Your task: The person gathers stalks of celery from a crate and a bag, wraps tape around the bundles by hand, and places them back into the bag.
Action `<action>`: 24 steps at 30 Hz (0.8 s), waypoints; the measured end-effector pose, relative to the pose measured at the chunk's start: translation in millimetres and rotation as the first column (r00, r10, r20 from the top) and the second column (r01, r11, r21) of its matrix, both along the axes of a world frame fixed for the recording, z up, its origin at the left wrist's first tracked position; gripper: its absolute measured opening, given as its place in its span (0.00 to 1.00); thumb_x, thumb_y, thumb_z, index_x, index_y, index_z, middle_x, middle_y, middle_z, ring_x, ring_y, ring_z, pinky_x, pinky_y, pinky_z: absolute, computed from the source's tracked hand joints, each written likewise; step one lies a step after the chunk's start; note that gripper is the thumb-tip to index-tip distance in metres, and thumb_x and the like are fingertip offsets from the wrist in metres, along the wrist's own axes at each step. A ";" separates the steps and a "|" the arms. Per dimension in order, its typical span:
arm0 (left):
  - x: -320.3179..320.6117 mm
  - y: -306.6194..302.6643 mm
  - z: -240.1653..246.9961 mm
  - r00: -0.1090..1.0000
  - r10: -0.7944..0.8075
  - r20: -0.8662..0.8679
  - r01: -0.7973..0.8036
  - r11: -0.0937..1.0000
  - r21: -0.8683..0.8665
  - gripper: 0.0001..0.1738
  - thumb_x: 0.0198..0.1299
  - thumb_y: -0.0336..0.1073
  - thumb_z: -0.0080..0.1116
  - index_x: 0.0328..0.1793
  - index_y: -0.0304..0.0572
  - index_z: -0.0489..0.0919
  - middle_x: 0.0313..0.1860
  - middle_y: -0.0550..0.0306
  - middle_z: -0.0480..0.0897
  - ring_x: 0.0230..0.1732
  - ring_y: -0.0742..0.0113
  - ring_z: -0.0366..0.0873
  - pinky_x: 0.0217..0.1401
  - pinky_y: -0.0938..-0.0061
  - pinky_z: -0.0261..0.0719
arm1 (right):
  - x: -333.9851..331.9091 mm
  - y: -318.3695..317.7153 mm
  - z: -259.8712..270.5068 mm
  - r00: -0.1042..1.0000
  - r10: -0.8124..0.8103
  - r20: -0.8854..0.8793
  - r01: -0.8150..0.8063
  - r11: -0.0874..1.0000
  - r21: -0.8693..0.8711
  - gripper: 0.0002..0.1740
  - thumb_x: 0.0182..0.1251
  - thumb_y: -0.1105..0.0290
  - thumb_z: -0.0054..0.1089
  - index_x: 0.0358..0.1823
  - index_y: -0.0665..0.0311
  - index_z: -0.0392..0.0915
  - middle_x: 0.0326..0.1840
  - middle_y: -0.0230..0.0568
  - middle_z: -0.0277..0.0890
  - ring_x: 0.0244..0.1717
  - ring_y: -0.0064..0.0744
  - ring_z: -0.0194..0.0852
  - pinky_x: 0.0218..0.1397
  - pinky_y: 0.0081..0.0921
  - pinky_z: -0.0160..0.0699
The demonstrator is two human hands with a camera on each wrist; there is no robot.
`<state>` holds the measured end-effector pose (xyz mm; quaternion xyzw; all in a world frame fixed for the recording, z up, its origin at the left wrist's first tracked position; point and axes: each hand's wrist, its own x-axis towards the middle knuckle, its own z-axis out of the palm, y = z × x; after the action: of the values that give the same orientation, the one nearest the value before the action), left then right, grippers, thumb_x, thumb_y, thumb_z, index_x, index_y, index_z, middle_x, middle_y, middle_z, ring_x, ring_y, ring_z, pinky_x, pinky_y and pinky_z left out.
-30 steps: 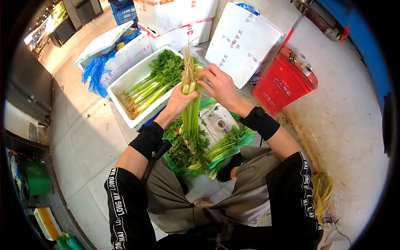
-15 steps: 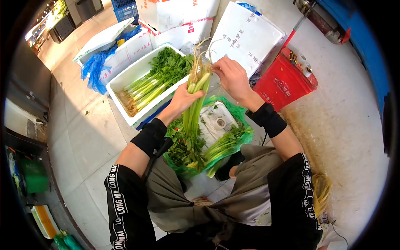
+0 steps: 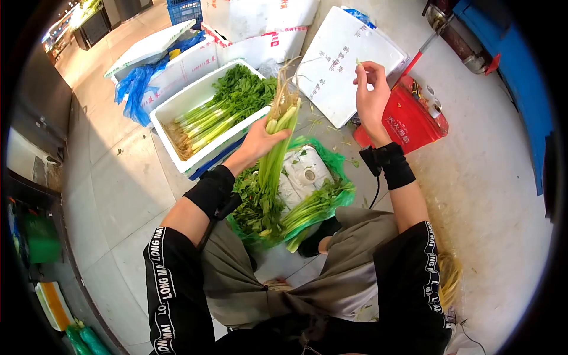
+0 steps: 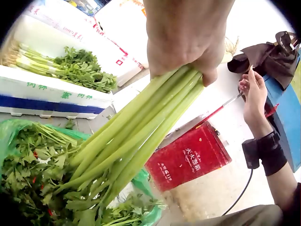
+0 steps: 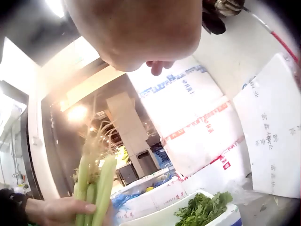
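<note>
The red box (image 3: 407, 120) is showing a smooth, glossy face. The green bag (image 3: 338, 163) is gleaming like thin, crinkled plastic.

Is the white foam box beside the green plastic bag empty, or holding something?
Not empty: rooted, leafy green stalks lie inside the open white foam box.

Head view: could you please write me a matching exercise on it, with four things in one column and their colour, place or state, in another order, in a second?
1. Left hand
2. Fire extinguisher box
3. Right hand
4. Blue plastic bag

A. Red with white lettering
B. Hangs over the side of a white foam box
C. Grips a bunch of celery, roots upward
D. Raised, with a small pale scrap at its fingertips

Pairs: 1-C, 2-A, 3-D, 4-B
</note>
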<state>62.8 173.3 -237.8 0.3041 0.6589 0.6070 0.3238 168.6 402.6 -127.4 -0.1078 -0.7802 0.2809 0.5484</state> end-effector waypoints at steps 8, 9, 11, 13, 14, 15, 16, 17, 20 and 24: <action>2.2 -1.6 8.0 0.989 0.046 0.141 -0.063 0.990 0.125 0.25 0.63 0.38 0.67 0.62 0.35 0.75 0.47 0.53 0.84 0.45 0.68 0.82 0.49 0.69 0.82 | 2.9 32.7 -124.9 0.638 0.313 0.704 -0.091 0.938 -0.335 0.34 0.74 0.47 0.53 0.70 0.67 0.66 0.58 0.50 0.74 0.54 0.37 0.77 0.52 0.30 0.77; 1.8 -0.3 7.4 0.986 0.082 0.145 -0.099 0.988 0.116 0.24 0.63 0.38 0.66 0.61 0.35 0.75 0.47 0.53 0.84 0.45 0.68 0.82 0.48 0.69 0.82 | 3.8 3.2 -105.5 0.541 0.739 0.401 -0.263 0.602 -0.754 0.36 0.73 0.46 0.55 0.69 0.67 0.66 0.58 0.49 0.74 0.52 0.37 0.78 0.52 0.30 0.77; 0.7 3.3 6.7 0.983 0.106 0.147 -0.122 0.987 0.104 0.23 0.63 0.38 0.66 0.60 0.35 0.75 0.47 0.54 0.84 0.44 0.68 0.82 0.48 0.70 0.82 | 7.5 -44.9 -87.9 0.441 0.805 0.395 -0.418 0.574 -0.704 0.36 0.71 0.46 0.58 0.68 0.68 0.67 0.56 0.47 0.75 0.46 0.34 0.78 0.48 0.29 0.77; -0.9 5.3 3.2 0.943 0.098 0.318 -0.159 0.972 0.173 0.21 0.63 0.38 0.66 0.57 0.36 0.76 0.47 0.55 0.83 0.44 0.70 0.82 0.47 0.71 0.81 | 8.3 -74.5 -89.4 0.460 0.699 0.547 -0.432 0.715 -0.550 0.32 0.73 0.52 0.58 0.67 0.69 0.67 0.54 0.44 0.76 0.43 0.30 0.77 0.47 0.27 0.77; -1.8 7.6 1.7 0.944 0.091 0.317 -0.151 0.974 0.171 0.21 0.63 0.38 0.66 0.57 0.36 0.76 0.47 0.55 0.83 0.44 0.70 0.82 0.47 0.71 0.81 | 8.5 -80.5 -90.2 0.473 0.565 0.676 -0.447 0.815 -0.368 0.28 0.74 0.58 0.58 0.66 0.69 0.67 0.52 0.42 0.77 0.40 0.27 0.76 0.45 0.26 0.76; -3.0 8.9 0.4 0.948 0.119 0.296 -0.172 0.972 0.158 0.20 0.63 0.38 0.66 0.57 0.36 0.76 0.46 0.56 0.83 0.43 0.70 0.81 0.45 0.71 0.81 | 7.3 -80.0 -94.6 0.476 0.565 0.674 -0.444 0.816 -0.370 0.28 0.74 0.58 0.58 0.66 0.69 0.67 0.52 0.42 0.77 0.40 0.27 0.76 0.45 0.26 0.76; -4.0 8.7 -1.1 0.949 0.151 0.276 -0.197 0.969 0.147 0.19 0.63 0.38 0.66 0.56 0.37 0.76 0.45 0.57 0.83 0.42 0.71 0.81 0.44 0.71 0.81 | 4.1 -77.8 -103.7 0.481 0.571 0.665 -0.439 0.814 -0.381 0.26 0.73 0.61 0.60 0.64 0.69 0.68 0.48 0.40 0.77 0.39 0.26 0.75 0.43 0.25 0.76; -3.7 7.4 1.0 0.950 0.154 0.273 -0.199 0.969 0.146 0.19 0.63 0.38 0.66 0.56 0.37 0.76 0.45 0.57 0.83 0.42 0.71 0.81 0.44 0.71 0.81 | -0.4 -76.5 -111.5 0.486 0.578 0.656 -0.438 0.810 -0.389 0.24 0.72 0.64 0.61 0.62 0.69 0.69 0.45 0.37 0.77 0.38 0.25 0.74 0.41 0.25 0.75; -1.9 3.3 7.2 0.950 0.175 0.260 -0.220 0.964 0.152 0.20 0.63 0.39 0.68 0.55 0.38 0.76 0.44 0.59 0.83 0.41 0.72 0.81 0.41 0.72 0.81 | -9.6 -74.2 -123.2 0.554 0.694 0.460 -0.489 0.718 -0.495 0.26 0.68 0.61 0.66 0.60 0.70 0.70 0.34 0.39 0.77 0.32 0.29 0.74 0.39 0.32 0.74; -1.4 -3.0 9.9 0.935 0.177 0.308 -0.230 0.962 0.145 0.22 0.62 0.42 0.70 0.55 0.38 0.76 0.43 0.60 0.83 0.40 0.74 0.80 0.40 0.72 0.81 | -6.6 -79.3 -112.3 0.598 0.676 0.431 -0.451 0.728 -0.516 0.22 0.71 0.61 0.63 0.56 0.70 0.70 0.33 0.41 0.76 0.30 0.31 0.73 0.37 0.33 0.74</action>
<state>61.3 170.3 -228.0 0.1689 0.5747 0.7323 0.3239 161.9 323.3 -239.7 -0.0296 -0.8385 0.5290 0.1269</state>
